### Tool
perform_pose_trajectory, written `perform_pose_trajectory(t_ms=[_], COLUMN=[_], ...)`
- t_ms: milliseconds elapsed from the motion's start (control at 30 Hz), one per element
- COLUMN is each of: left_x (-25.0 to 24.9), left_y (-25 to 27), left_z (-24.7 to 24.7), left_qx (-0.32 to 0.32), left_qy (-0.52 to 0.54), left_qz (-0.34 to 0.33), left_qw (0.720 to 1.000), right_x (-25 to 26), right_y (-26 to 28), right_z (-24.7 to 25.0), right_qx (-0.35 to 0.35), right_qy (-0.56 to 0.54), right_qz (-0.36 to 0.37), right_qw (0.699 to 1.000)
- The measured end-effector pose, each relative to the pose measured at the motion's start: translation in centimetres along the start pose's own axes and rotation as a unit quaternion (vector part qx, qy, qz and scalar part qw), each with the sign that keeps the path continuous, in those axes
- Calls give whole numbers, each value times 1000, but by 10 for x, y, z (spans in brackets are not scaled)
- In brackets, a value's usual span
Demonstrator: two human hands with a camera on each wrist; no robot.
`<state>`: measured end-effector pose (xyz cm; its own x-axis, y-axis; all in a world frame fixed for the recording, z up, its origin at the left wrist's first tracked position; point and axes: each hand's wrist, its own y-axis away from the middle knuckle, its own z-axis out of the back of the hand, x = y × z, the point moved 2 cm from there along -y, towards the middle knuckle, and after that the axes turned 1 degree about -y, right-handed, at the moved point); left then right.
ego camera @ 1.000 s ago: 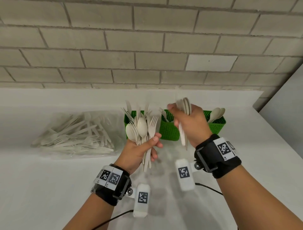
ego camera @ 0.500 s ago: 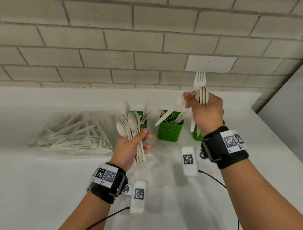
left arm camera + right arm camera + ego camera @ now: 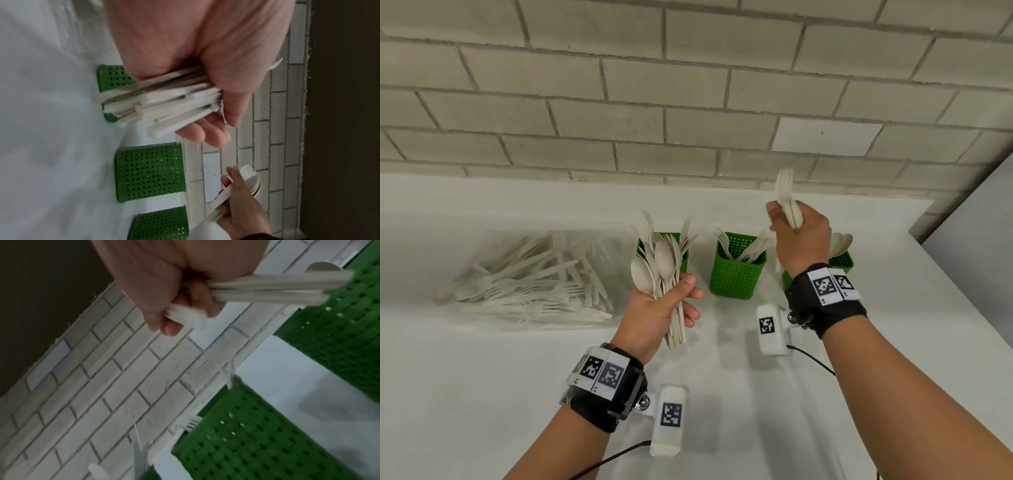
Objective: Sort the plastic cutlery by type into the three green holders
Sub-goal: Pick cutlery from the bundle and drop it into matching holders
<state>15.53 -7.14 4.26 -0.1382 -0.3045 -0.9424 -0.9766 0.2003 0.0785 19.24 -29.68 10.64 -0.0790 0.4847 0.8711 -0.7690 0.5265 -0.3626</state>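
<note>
My left hand (image 3: 674, 305) grips a thick bundle of pale plastic spoons and forks (image 3: 664, 257) upright by the handles (image 3: 164, 100), in front of the left green holder (image 3: 684, 262). My right hand (image 3: 798, 236) is raised above the gap between the middle holder (image 3: 738, 274) and the right holder (image 3: 843, 262). It grips a few pieces (image 3: 267, 288), with a fork head (image 3: 784, 183) sticking up. Forks stand in the middle holder, spoons (image 3: 840, 241) in the right one. The bundle hides most of the left holder.
A clear plastic bag of loose cutlery (image 3: 527, 284) lies on the white counter (image 3: 482, 394) to the left. A brick wall (image 3: 688, 102) runs behind the holders. The counter's right edge (image 3: 962, 284) is close beyond the right holder.
My right hand has risen and moved right from in front of the middle holder, and a fork now sticks up from its grip. The left hand has kept its bundle near the left holder.
</note>
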Motion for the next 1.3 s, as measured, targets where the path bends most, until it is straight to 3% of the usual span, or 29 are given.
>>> perform_pose_trajectory(t_ms=[300,433,600,867,1000,1100,1300], left_x=[0,4,6,15,21,19,17], left_y=[-1,-2,-2,-8,-10,-11,-5], left_z=[-2,-1,-3,-15,-29,-41,-59], left_qx=[0,-8,-4,18,56,65,83], left_qy=[-3,-10,-10,-6,2,-3,19], left_qz=[-16,-11,-14,-20,-32,-51,-19], left_qw=[1000,1000,1000,1000,998,997,996], right_x=[-8,-18,-28,-18,-25,-50,-76], right_y=[-15,-13,-5,-32,-53,-56,-53], right_z=[-9,-18,-20,44,75,77,83], right_qx=[-56,-28,19,-109,-108,-93,-69], right_qy=[-97,-136,-98,-197,-182,-140,-159], right_qz=[-12,-42,-38,-94,-64,-85,-82], right_qw=[994,989,994,970,975,982,981])
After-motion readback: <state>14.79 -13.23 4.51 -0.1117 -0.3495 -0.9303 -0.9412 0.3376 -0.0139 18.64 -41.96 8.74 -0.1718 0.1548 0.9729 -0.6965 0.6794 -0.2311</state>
